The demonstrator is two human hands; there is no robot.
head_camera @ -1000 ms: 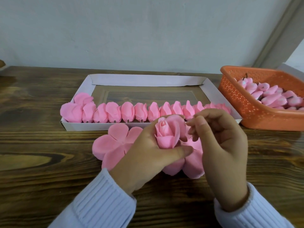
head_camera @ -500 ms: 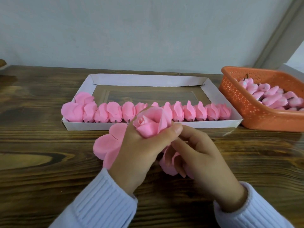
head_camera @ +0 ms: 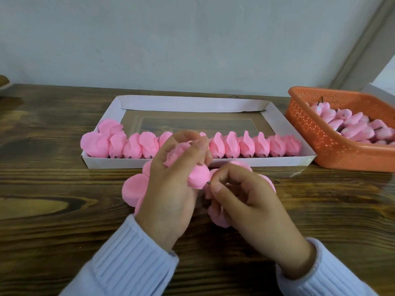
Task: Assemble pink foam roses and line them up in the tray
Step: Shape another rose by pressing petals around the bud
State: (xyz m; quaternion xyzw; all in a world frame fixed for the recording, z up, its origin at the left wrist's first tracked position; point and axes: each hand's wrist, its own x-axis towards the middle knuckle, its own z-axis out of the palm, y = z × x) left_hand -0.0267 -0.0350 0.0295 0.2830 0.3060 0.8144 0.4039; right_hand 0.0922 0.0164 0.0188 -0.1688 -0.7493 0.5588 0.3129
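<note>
The brown wooden worktop (head_camera: 53, 199) is the biggest thing here. The white tray (head_camera: 192, 105) sits on it by the far edge, in the middle. The orange basket (head_camera: 320, 150) sits just beside the tray, toward the right edge, with pink buds (head_camera: 352, 129) in it. A row of roses (head_camera: 245, 147) stands side by side along the near wall of the tray. Flat petal pieces (head_camera: 132, 189) lie on the worktop between the tray and the near edge, partly under my hands.

My left hand (head_camera: 171, 189) is curled round the rose (head_camera: 197, 177) I am making, and holds it just in front of the tray's near wall. My right hand (head_camera: 245, 199) is just beside it, with curled fingers. Its thumb and first finger pinch the little dark stem (head_camera: 208, 182) that pokes out of the bottom of the rose. More pink foam is under my right hand, but I cannot tell if I am holding it.

The rose lies tilted. Its top points away from me, toward the tray. Its stem end points toward my right hand. So I think my right hand is the nearer one to slide the next petal piece onto the stem.
</note>
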